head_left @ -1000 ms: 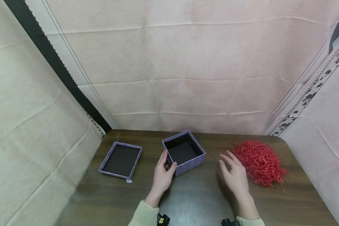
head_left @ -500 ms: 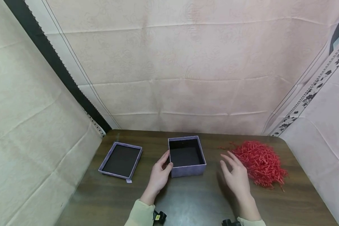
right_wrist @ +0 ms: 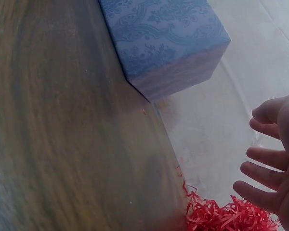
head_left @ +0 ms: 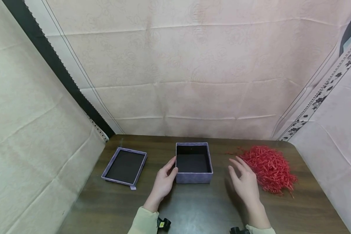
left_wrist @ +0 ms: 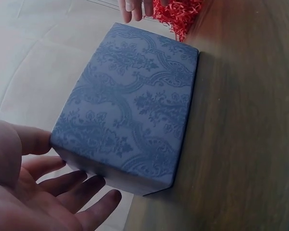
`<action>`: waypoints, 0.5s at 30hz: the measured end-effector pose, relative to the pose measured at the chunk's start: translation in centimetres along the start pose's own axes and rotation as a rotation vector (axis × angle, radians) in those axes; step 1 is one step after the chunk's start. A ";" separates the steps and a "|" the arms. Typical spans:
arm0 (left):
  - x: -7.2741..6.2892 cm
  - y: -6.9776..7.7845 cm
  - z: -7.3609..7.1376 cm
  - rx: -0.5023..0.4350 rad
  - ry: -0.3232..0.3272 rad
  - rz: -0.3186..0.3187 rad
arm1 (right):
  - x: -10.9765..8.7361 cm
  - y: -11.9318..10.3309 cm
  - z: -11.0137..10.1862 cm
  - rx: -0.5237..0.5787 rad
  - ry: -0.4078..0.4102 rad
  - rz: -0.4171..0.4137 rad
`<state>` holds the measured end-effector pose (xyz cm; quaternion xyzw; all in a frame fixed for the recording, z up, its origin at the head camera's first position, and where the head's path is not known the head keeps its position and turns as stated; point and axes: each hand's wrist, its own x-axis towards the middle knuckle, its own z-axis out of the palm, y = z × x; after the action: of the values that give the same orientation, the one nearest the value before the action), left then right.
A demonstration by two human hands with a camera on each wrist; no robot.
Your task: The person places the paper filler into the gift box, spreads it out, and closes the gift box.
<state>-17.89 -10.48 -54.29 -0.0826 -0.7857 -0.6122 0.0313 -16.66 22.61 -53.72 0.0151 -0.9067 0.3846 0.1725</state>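
An open-topped purple box (head_left: pixel 194 177) with a black inside stands square to me at mid-table. My left hand (head_left: pixel 162 185) touches its left side, thumb at the near left corner and fingers loosely extended along the wall. The left wrist view shows the patterned front of the box (left_wrist: pixel 125 101) with those fingertips at its side. My right hand (head_left: pixel 245 183) hovers with spread fingers, holding nothing, between the box and a heap of red shredded paper (head_left: pixel 269 169). In the right wrist view the paper (right_wrist: pixel 231 216) lies below the fingers.
The matching shallow lid (head_left: pixel 124 165) lies inside-up on the left of the brown wooden table (head_left: pixel 199 211), a small ribbon tab (head_left: pixel 133 187) at its near edge. Cloth hangings (head_left: pixel 193 81) stand behind and on both sides. A few red shreds (head_left: pixel 230 153) lie loose beside the heap.
The box has turned from a slanted position to square with the table edge, shifting slightly nearer. My left hand has moved a little left with it; the right hand has barely moved.
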 end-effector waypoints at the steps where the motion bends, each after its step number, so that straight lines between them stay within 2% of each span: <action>1: 0.0 0.0 0.0 -0.006 0.007 0.001 | 0.0 0.0 0.0 0.002 0.002 -0.003; 5: 0.1 -0.1 0.0 -0.008 0.020 0.004 | 0.1 0.0 0.0 0.002 0.002 -0.006; 13: 0.1 -0.2 -0.2 0.014 0.006 -0.003 | 0.0 -0.1 0.0 0.000 -0.006 0.001; 15: 0.1 -0.2 -0.2 0.020 0.007 0.012 | 0.0 0.0 0.0 0.000 0.001 -0.001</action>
<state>-18.05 -10.77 -54.44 -0.0847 -0.7911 -0.6045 0.0385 -16.63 22.58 -53.69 0.0154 -0.9066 0.3846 0.1731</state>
